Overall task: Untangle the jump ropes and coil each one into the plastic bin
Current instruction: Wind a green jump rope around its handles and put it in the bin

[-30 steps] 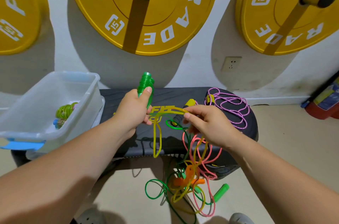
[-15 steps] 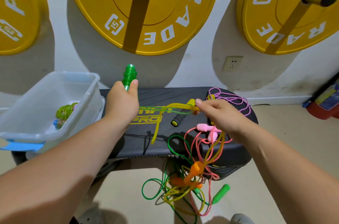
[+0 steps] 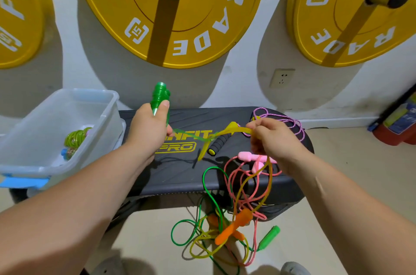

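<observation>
bright, even indoor light from above, big soft shadows of the yellow weight plates (image 3: 171,15) dropping down the white wall (image 3: 247,33), wide-angle bending at the edges, slight motion blur on the right hand (image 3: 273,142) and the yellow rope (image 3: 231,128), forearms soft up close

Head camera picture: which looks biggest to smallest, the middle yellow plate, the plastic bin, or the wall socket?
1. middle yellow plate
2. plastic bin, though it sits nearer the camera, which makes it look bigger
3. wall socket

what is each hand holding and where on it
The left hand grips the green handles by their lower ends, tops sticking up. The right hand pinches the yellow rope partway along its length.
</observation>
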